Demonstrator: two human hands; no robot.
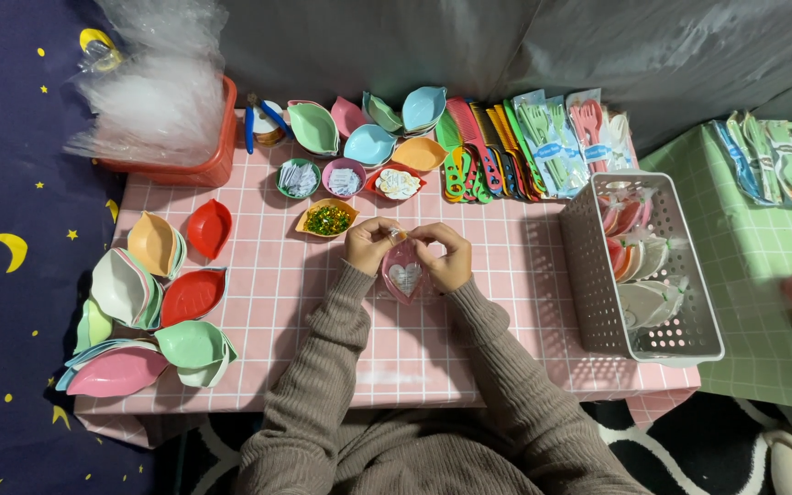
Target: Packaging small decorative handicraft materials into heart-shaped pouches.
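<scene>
Sleeves of ribbed brown knit [341, 385] fill the lower centre of the frame, the forearms converging over a table covered in pink checked cloth [323, 357]. At the centre of the frame the left hand [368, 244] and right hand [444, 255] meet, fingertips pressed together around a small pale item [399, 236] pinched between them; what that item is cannot be told. Directly beneath the hands, resting on the cloth, lies a small pink leaf-shaped plastic dish [404, 275] with a pale heart-shaped piece inside it.

At the lower left of the frame sit stacks of leaf-shaped plastic dishes in pink, green, cream and red [153, 316], spread along the table's left edge. At the right, a white perforated plastic basket [685, 344] holds wrapped dishes. Just above the hands stands an orange leaf-shaped dish of small green and yellow pieces [326, 219].

Behind it, a row of three small dishes [346, 179], green, purple and red, holds pale paper-like pieces. Farther back lie loose leaf-shaped dishes in green, pink, blue and orange [378, 133], and beside them a fan of coloured plastic combs [483, 151] and packets of green and pink plastic cutlery [566, 137]. At the upper left, a red plastic tub [208, 165] carries a heap of clear plastic bags [153, 82]. A green checked cloth [753, 302] covers the surface at the far right, with more packets [772, 151] on it.
</scene>
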